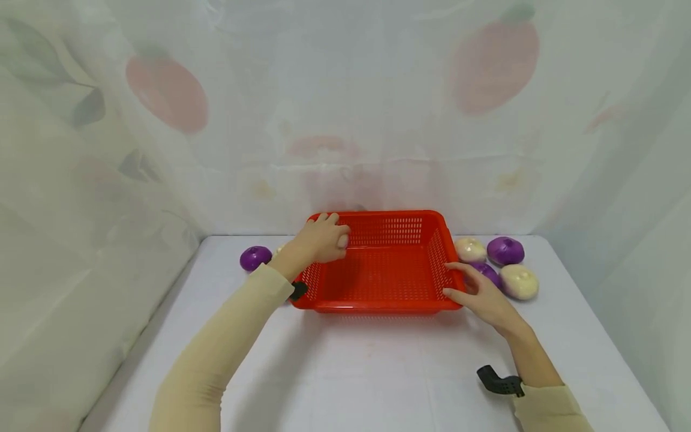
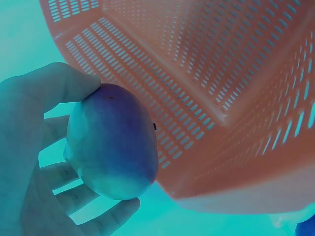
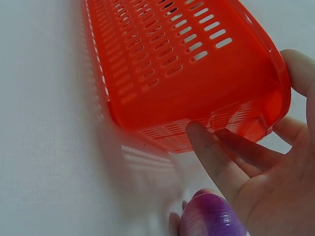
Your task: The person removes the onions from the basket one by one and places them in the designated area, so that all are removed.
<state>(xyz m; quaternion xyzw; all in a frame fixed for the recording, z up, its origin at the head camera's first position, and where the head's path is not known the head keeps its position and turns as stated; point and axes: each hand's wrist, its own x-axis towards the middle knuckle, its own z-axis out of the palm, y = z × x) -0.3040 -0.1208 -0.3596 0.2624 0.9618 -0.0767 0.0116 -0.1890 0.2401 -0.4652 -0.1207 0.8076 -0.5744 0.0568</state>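
My left hand (image 1: pixel 324 240) is over the left part of a red plastic basket (image 1: pixel 378 306). Its thumb and fingers grip a purple-and-white turnip (image 2: pixel 115 142), mostly covered by the hand in the head view. The left wrist view places that turnip beside the basket's slotted wall (image 2: pixel 147 103). At the basket's right end, my right hand (image 1: pixel 486 300) holds the rim. In the right wrist view, the thumb is at the rim and the other fingers (image 3: pixel 216 157) lie along the basket's outside. A purple turnip (image 3: pixel 211 219) sits below that hand.
Right of the basket lie several turnips: a purple one (image 1: pixel 505 251), a pale one (image 1: pixel 469 249), another pale one (image 1: pixel 519 282) and a purple one (image 1: pixel 484 273) by the right hand. Another purple turnip (image 1: pixel 255 258) lies on the left of the white table (image 1: pixel 367 372). Patterned sheeting hangs behind.
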